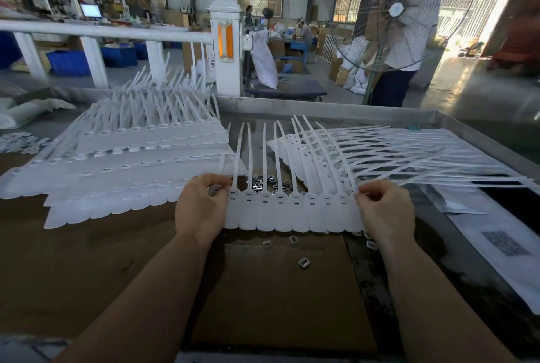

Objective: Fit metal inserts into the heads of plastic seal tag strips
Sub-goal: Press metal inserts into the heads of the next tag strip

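White plastic, thin and flexible by the look of it: a joined strip of seal tags (293,213) is being held up just above the desk (87,260), near the front edge. Left hand (201,204) is pinching the strip's left end at the head, fingers curled; right hand (382,207) is pinching the right end the same way. Tails are curving upward and away, sagging under their own weight, so the material is judged light and springy rather than stiff. Heads along the strip are showing small dark slots; whether inserts are seated in them is too small to tell.

Handling judgement: best taken at the two end heads, as now, where the plastic is thickest; gripping the tails would likely let the strip twist or flop.

Loose metal inserts (304,262) are lying on the brown cardboard (263,289) under the strip, and a small heap of them (264,183) is sitting just behind it. They look small, hard and likely slippery to pick singly.

Further back, a stack of tag strips (140,163) is lying on the left and another fanned stack (380,155) on the right, tails crossing. A printed sheet (502,242) is lying at the right edge.

Beyond the desk a white railing (102,30) and a standing fan (397,11) are showing, with a person behind the fan.
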`<state>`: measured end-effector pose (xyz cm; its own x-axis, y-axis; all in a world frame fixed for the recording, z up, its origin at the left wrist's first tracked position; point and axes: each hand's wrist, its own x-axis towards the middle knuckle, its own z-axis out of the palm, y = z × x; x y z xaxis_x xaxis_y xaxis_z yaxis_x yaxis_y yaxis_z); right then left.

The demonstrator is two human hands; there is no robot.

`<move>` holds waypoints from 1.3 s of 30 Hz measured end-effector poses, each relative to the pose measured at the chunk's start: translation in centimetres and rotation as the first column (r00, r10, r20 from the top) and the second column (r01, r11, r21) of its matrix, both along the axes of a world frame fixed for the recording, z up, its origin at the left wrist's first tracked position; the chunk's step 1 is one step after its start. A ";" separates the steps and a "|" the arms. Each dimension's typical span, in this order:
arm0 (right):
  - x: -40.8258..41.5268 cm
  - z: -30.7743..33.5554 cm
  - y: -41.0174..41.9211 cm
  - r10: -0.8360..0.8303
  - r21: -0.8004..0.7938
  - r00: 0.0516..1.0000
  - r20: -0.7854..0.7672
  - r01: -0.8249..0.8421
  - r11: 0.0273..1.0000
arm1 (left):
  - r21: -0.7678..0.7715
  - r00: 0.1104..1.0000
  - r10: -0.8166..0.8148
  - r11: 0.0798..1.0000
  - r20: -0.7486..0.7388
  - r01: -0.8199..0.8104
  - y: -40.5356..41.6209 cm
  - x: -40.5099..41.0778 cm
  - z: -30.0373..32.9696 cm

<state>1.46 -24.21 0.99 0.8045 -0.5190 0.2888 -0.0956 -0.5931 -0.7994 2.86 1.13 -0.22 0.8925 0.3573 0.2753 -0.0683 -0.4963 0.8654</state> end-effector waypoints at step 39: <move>-0.5 0.2 0.2 -0.026 0.053 0.986 0.166 0.017 0.998 | -0.023 1.000 0.016 1.000 0.007 -0.016 0.1 -0.4 -0.1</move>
